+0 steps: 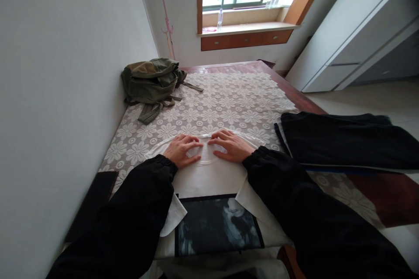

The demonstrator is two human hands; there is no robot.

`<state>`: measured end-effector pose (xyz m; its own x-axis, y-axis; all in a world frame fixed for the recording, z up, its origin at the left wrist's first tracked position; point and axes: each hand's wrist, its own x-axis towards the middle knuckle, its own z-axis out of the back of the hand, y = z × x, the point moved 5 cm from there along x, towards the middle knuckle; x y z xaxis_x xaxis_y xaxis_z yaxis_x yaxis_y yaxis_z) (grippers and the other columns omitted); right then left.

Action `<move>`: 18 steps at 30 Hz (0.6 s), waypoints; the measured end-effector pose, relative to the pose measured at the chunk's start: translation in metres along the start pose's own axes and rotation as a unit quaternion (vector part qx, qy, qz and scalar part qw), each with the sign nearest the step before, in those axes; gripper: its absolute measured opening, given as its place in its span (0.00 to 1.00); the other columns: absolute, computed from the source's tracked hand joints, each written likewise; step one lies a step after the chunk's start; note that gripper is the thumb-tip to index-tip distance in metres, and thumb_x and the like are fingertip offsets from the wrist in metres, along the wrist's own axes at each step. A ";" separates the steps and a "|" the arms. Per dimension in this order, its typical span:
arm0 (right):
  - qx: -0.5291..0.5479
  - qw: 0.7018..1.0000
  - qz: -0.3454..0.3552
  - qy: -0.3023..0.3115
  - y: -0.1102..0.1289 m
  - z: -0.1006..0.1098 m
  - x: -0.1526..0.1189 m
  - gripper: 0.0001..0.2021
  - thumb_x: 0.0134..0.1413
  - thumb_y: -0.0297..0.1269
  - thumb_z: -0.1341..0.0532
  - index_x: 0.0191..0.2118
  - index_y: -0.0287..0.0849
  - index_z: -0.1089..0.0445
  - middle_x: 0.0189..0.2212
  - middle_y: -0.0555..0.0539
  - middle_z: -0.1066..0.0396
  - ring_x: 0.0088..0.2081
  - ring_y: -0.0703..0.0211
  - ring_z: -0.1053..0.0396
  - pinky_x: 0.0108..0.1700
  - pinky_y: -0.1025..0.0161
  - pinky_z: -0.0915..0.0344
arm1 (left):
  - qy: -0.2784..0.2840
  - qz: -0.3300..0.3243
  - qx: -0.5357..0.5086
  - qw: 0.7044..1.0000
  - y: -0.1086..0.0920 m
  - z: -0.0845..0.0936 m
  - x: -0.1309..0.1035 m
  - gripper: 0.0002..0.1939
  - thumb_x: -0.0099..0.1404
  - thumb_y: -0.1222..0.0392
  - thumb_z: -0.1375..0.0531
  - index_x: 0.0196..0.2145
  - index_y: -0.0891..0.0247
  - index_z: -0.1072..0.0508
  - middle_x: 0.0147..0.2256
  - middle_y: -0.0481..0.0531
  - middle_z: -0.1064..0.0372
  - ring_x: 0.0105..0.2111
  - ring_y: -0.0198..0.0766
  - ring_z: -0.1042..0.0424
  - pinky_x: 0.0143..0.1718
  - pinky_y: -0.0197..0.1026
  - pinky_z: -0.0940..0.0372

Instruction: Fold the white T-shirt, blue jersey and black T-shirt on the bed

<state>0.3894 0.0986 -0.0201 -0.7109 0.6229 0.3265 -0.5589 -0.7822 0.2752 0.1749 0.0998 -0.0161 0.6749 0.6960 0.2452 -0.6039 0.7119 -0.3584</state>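
A white T-shirt (209, 181) with a dark printed picture lies on the lace-covered table, its neckline toward the far side and its lower part at the near edge. My left hand (183, 150) rests on the left side of the neckline, fingers spread and bent. On the right side of the neckline lies my right hand (231, 146), its fingers also apart and pointing at the left hand. Both hands touch the fabric without gripping it. One sleeve shows beside each forearm, folded inward over the shirt.
A green backpack (152, 80) sits at the back left by the wall. Folded black clothing (347, 139) lies on the right. A dark flat object (93, 202) is at the left edge. Beyond the table are a windowsill with a bottle (220, 19) and a white cabinet (353, 30).
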 end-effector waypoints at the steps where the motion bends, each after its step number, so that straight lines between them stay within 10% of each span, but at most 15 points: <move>1: 0.001 1.000 -0.001 0.001 0.000 0.000 0.000 0.15 0.64 0.41 0.39 0.54 0.49 0.28 0.52 0.41 0.28 0.54 0.45 0.34 0.58 0.44 0.35 | 0.000 0.002 0.000 1.000 0.000 0.000 0.000 0.19 0.66 0.48 0.36 0.53 0.50 0.22 0.53 0.53 0.26 0.52 0.50 0.31 0.56 0.57 0.36; 13: -0.009 0.999 -0.010 0.031 0.004 0.001 0.001 0.13 0.63 0.37 0.40 0.52 0.44 0.27 0.52 0.39 0.28 0.55 0.45 0.32 0.60 0.45 0.35 | 0.015 0.018 -0.065 0.998 0.005 0.004 0.000 0.19 0.66 0.50 0.36 0.53 0.56 0.22 0.58 0.56 0.27 0.58 0.49 0.30 0.63 0.55 0.38; 18: -0.025 0.998 -0.052 0.031 0.044 0.038 -0.054 0.29 0.67 0.46 0.42 0.70 0.48 0.43 0.68 0.38 0.39 0.68 0.38 0.42 0.67 0.34 0.44 | 0.025 0.078 -0.018 0.996 -0.020 0.047 -0.067 0.28 0.71 0.45 0.42 0.63 0.59 0.31 0.67 0.60 0.39 0.67 0.52 0.40 0.67 0.58 0.42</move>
<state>0.4191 0.0310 0.0088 -0.6715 0.7006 0.2413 -0.6515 -0.7134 0.2583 0.1222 0.0432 0.0167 0.5947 0.7917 0.1400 -0.6876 0.5911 -0.4217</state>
